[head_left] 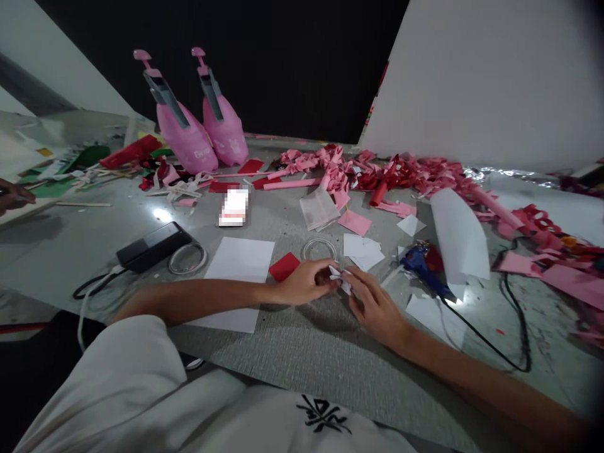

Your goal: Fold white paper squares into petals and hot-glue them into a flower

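Between my two hands is a small folded piece of white paper (pixel 346 286), pinched by the fingertips. My left hand (pixel 306 281) grips it from the left with thumb and fingers curled together. From the right, my right hand (pixel 375 305) has its fingers closed on the same paper, which they partly cover. Just beyond my hands lie a coil of white cable (pixel 311 244), a red paper square (pixel 284 267) and several white paper pieces (pixel 363 251). A white sheet (pixel 238 261) lies partly under my left forearm.
A blue glue gun (pixel 425 270) with a black cord lies to the right, beside a curled white sheet (pixel 460 236). A black power bank (pixel 153 245) and a phone (pixel 234 206) are at left. Pink spray bottles (pixel 224 129) stand behind, near heaped pink paper (pixel 335 173). Another person's hand (pixel 14 195) shows far left.
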The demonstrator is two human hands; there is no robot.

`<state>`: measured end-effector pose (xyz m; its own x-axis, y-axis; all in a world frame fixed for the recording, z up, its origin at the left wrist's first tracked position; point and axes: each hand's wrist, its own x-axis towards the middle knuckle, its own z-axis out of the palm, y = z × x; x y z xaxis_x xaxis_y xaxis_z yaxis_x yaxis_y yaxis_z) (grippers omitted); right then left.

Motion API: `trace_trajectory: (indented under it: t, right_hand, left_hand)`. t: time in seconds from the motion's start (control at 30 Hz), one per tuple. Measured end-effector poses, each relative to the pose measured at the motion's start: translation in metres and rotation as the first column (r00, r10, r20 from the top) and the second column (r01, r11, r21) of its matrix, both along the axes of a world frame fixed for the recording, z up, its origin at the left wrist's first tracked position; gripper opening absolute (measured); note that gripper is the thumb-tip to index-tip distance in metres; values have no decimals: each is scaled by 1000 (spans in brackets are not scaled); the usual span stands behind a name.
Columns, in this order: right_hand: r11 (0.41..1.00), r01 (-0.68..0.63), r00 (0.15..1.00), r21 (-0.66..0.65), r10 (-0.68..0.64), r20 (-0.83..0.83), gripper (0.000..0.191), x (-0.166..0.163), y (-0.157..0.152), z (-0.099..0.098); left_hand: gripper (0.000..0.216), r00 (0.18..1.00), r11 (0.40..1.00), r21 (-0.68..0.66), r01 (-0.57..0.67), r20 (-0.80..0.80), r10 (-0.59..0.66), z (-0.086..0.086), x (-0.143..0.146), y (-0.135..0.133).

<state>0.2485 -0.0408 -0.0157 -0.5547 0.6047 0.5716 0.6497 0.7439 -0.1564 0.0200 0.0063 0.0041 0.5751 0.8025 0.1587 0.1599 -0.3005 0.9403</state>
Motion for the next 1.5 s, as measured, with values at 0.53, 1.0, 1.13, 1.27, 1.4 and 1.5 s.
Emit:
trace_trajectory:
  t: [0.53,1.0,1.13,1.27,1.4,1.5]
  right_hand:
    - [958,1,978,-287,-61,-198,30,3,9,1]
    - [916,127,930,-381,-244,-275,31,3,4,-4]
    - [905,122,909,-407,-266,-320,25,3,4,-4]
    - [901,139,906,-411,-284,-315,17,3,4,0]
    - [888,149,893,-436,-310,-325,18,2,3,2]
    - [878,134,878,-459,-321,-356,20,1,3,1]
  left_hand:
    - [51,992,986,-164,-4,122,25,-3,2,3]
    - [47,997,992,-112,-53,57,60,-4,1,3]
    - [45,997,993,-107,-56,43,61,-4,1,4]
    - [45,998,994,-96,-61,21,63,-3,1,3]
    - [50,995,990,-124,-64,71,74,-2,2,2]
    - [46,995,992,-116,-47,86,57,-2,2,2]
